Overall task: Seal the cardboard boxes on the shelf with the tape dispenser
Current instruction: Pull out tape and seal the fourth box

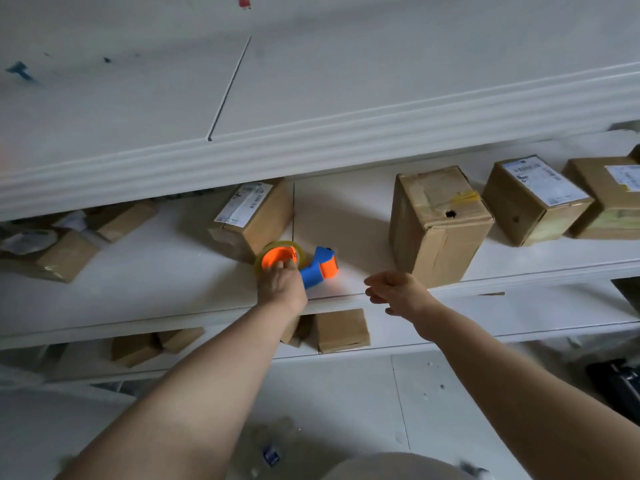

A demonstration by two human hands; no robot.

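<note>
In the head view, the tape dispenser (298,264), blue-bodied with an orange hub and a clear roll, lies on the middle shelf (156,271) near its front edge, just in front of a labelled box (254,216). The left hand (281,283) reaches in from below, and its fingers curl over the roll end, so it appears to grip the tool where it lies. The right hand (394,291) hangs above the shelf edge, fingers spread and relaxed, holding nothing, between the dispenser and a tall box (438,225).

The tall box has a small hole near its top edge and a scrap of yellow tape on top. Its front top edge looks loose, so it probably needs sealing. Two more boxes (535,199) stand to its right, and others lie at the left (59,256) and on the lower shelf (341,330). I see no fresh clear tape on any of them, though blur and distance make that uncertain. No tape is being laid at this moment, so most of the sealing looks undone.
</note>
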